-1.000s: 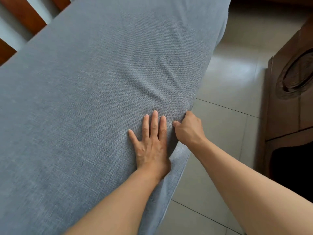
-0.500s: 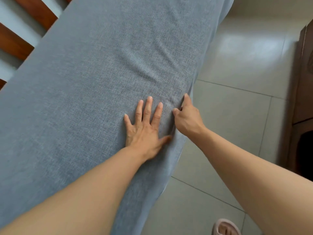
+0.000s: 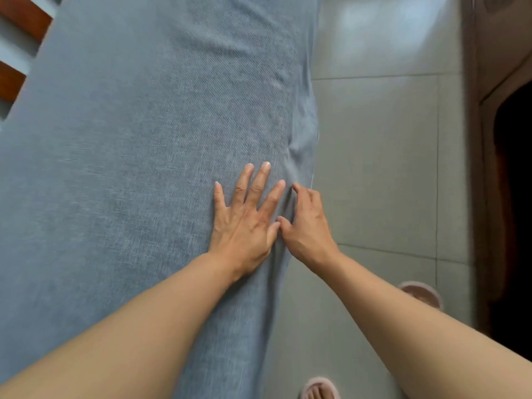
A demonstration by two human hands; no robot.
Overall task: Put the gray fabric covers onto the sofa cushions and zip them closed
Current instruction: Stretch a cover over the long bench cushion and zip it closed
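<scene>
The large gray woven fabric cover (image 3: 149,145) was seen stretched over a long sofa cushion, and it filled the left and centre of the frame, from the top edge down to the bottom. Its right edge hung over the pale tiled floor (image 3: 383,168). No zipper could be made out, because the frame was blurred and the edge was partly hidden by the right hand.

Some risks could be judged from this position. The fabric was bunched into small folds just above the right hand, at the edge of the cushion. If the edge were pulled while these folds remained, the fabric could probably be caught in the zipper, or the seam could sit crooked. The cushion also seemed to overhang the floor, so a strong pull to the right could make it slide off.

The left hand (image 3: 247,223) was laid flat on the cover, in the centre of the frame, with the fingers spread and straight, so that the fabric was pressed down. The right hand (image 3: 306,228) was placed just beside it, touching it at the thumb. Its grip was curled, and the edge of the cover was pinched between the thumb and the bent fingers. Both forearms were stretched forward from the bottom of the frame.
</scene>
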